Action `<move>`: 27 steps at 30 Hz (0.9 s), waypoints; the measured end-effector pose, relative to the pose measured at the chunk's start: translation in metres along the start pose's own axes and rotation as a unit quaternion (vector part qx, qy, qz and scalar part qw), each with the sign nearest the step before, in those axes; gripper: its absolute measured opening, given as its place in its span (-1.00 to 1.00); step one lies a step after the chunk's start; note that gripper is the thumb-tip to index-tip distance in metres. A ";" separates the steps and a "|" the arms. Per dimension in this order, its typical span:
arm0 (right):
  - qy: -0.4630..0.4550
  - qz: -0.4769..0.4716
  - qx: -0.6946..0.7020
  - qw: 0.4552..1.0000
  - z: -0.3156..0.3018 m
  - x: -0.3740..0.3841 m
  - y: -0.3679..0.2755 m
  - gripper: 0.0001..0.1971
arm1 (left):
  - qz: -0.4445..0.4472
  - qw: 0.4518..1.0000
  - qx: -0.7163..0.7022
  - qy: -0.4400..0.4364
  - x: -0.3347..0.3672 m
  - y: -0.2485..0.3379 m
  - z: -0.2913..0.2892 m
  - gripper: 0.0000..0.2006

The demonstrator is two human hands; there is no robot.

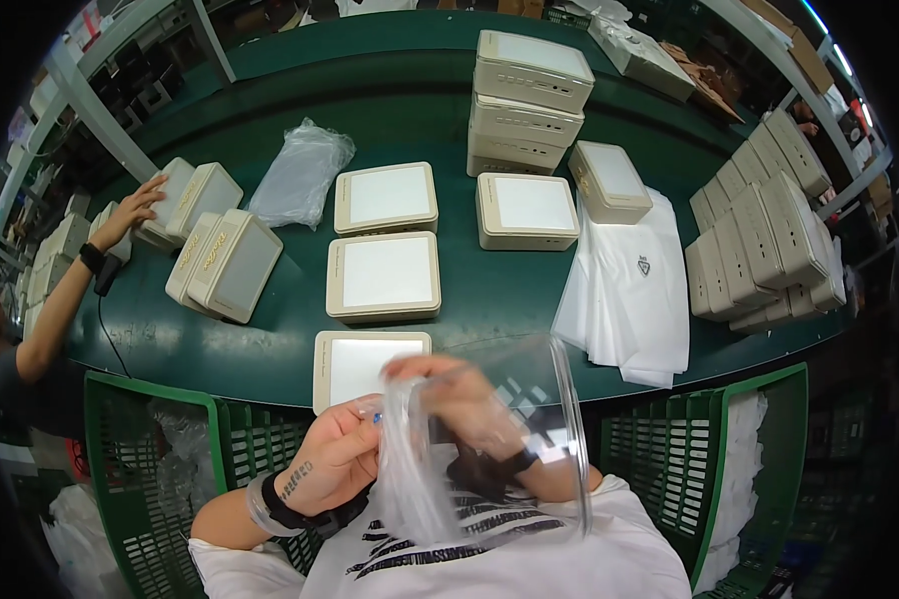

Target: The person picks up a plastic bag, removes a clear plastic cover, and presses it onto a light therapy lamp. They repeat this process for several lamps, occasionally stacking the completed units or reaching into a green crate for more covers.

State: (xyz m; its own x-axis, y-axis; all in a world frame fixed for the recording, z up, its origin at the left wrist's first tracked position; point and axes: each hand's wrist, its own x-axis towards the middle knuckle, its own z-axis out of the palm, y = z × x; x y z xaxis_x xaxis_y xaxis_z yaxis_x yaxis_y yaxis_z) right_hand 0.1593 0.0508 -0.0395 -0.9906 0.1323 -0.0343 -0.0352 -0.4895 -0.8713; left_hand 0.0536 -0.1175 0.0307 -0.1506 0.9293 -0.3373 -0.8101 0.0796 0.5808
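left hand point(338, 451): my fingers pinched on clear thin plastic bag point(529, 419)
right hand point(459, 399): inside bag, gripping its film
nearest: flat beige square box point(355, 364) on green table point(420, 120)

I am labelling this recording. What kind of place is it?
Probably a factory packing line: many identical beige boxes on a green belt table, a pile of plastic bags, and both hands opening a clear bag.

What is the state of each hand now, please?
Left hand: closed, pinching the clear thin plastic bag.
Right hand: inside the same bag, spreading it; fingers partly curled.
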 end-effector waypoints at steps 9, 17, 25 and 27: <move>0.011 -0.294 0.143 0.945 0.008 -0.023 -0.055 0.30 | 0.036 0.996 0.052 0.056 0.007 0.000 0.000 -0.73; 0.113 -0.271 0.247 0.924 -0.017 -0.027 -0.066 0.45 | 0.308 0.831 0.307 0.347 -0.114 0.072 -0.063 -0.84; 0.022 -0.250 0.341 0.906 -0.049 -0.020 -0.055 0.41 | -0.227 0.303 0.532 0.758 -0.360 0.065 -0.267 -0.65; 0.009 -0.240 0.344 0.908 -0.053 -0.018 -0.052 0.43 | -0.264 -0.041 0.523 0.809 -0.363 0.046 -0.291 -0.54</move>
State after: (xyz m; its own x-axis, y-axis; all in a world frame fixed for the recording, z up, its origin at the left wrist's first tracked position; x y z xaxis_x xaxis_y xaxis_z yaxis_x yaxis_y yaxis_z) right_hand 0.1860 0.1202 -0.0194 -0.8376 0.4834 0.2544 -0.5421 -0.7932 -0.2775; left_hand -0.0941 -0.5560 -0.0360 -0.7553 -0.4239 0.4998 -0.6439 0.6222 -0.4453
